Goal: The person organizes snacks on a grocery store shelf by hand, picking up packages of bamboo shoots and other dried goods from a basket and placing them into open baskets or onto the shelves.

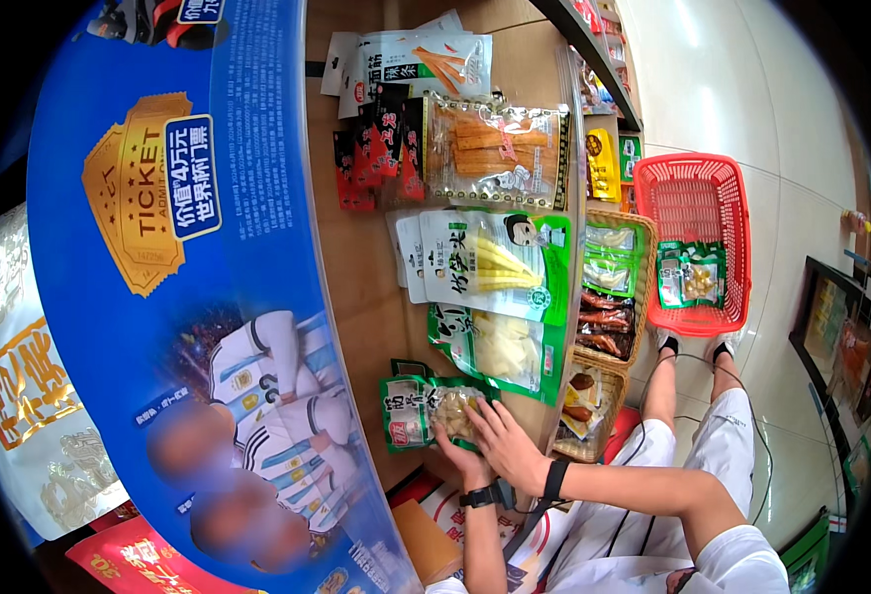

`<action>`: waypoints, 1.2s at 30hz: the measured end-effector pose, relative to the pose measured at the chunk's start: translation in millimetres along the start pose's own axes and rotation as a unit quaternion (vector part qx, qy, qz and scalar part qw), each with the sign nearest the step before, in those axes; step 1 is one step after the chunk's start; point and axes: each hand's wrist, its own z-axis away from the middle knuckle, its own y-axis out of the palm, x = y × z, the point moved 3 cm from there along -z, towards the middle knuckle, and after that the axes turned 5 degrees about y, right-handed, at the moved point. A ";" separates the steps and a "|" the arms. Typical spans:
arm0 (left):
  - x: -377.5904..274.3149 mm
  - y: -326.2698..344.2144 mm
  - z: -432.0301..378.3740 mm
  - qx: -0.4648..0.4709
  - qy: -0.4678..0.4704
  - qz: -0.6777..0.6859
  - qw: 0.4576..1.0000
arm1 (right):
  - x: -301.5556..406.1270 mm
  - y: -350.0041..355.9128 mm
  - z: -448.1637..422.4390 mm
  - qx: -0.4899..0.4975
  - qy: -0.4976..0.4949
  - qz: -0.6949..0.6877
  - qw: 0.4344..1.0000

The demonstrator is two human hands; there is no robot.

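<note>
A green and clear snack packet point(435, 410) with pale, chunky food in its window lies at the lower end of the wooden shelf. My right hand point(510, 444) rests its fingers over the window end. My left hand point(464, 459) is against the lower edge of the same packet, fingers partly hidden. Together they hold that end. Part of another green packet point(412, 367) shows behind it. Just above lie a green bag of pale pieces point(508, 349) and white-green bamboo shoot bags point(491, 260). A red plastic basket point(740, 245) on the floor contains similar green packets point(691, 275).
Brown strip-snack bags point(498, 148), small red-black packets point(383, 141) and white packs point(428, 67) lie farther up the shelf. A clear rim edges it. Wicker baskets point(647, 260) of packets stand beside it. A blue printed panel point(257, 223) borders the left side. A cable hangs near my legs.
</note>
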 end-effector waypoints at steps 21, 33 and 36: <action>26.9 -60.5 28.2 0.042 0.053 -0.317 0.946 | 9.7 -27.7 46.7 0.043 0.029 0.015 0.999; -5.0 -14.0 16.6 0.048 0.141 -0.316 0.937 | 9.8 16.3 -12.2 -0.048 0.066 -0.026 0.996; -9.7 -8.3 8.4 0.074 0.248 -0.409 0.875 | 2.9 7.3 -24.6 -0.062 0.080 -0.010 0.995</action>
